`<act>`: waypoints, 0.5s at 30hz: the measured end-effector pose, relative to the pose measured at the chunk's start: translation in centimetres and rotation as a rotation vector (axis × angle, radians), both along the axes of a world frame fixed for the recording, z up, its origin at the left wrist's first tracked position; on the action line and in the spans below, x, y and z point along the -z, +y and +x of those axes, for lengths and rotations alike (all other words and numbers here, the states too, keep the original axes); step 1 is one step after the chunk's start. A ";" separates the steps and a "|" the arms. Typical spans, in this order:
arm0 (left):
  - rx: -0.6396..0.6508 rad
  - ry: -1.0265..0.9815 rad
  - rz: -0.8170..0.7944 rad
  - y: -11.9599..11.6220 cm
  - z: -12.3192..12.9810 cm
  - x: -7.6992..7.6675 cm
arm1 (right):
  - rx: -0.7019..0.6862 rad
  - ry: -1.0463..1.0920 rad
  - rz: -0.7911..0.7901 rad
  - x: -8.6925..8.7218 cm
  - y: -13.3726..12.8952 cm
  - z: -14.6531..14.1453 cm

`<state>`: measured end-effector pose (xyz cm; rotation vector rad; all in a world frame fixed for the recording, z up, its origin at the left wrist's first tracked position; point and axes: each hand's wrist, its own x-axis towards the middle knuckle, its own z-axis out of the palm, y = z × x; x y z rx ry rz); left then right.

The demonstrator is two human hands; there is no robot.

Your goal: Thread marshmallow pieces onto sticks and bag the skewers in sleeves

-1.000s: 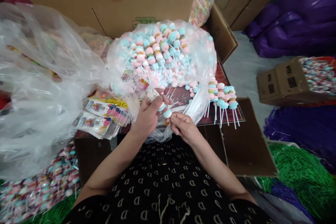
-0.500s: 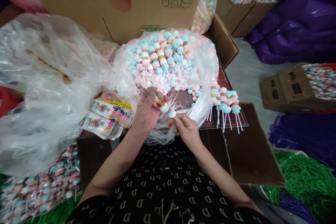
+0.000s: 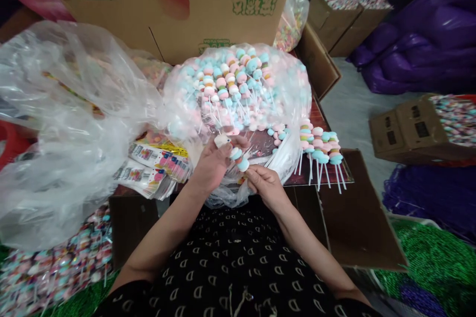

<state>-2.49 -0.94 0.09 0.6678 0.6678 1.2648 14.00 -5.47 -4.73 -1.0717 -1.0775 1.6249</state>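
My left hand (image 3: 212, 164) is closed around the upper part of a marshmallow skewer (image 3: 236, 154), a row of pale blue, white and orange-brown pieces on a stick. A whitish piece shows at the thumb, and some of the skewer is hidden by the fingers. My right hand (image 3: 266, 181) pinches the skewer's lower end, just below its blue-white piece; the stick itself is covered by the fingers. Behind both hands lies a clear bag (image 3: 174, 89) full of pastel marshmallow skewers. Printed wrappers (image 3: 148, 171) lie stacked left of my left hand.
More skewers (image 3: 320, 143) lie at the table's right edge, sticks overhanging it. A large carton (image 3: 208, 5) stands behind the bag. On the left bulges an empty-looking plastic bag (image 3: 74, 158). Open cartons (image 3: 405, 129) of wrapped sweets and green shredded filler (image 3: 439, 262) are at right.
The red-and-yellow print seen near my left fingers no longer shows, and a whitish piece is visible there. My left fingers have shifted slightly. My right hand keeps its pinch nearly in place.
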 end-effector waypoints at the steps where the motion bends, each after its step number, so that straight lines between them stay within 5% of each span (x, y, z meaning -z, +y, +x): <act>1: 0.001 -0.009 0.009 0.3 -0.4 -0.1 | -0.003 -0.003 0.006 0.0 -0.1 0.1; 11: -0.306 -0.122 0.038 2.9 -2.4 -1.3 | -0.059 -0.024 0.011 0.2 -0.4 1.4; 15: -0.323 -0.124 -0.024 2.7 -2.2 -1.0 | -0.089 -0.023 0.011 0.3 -0.6 1.5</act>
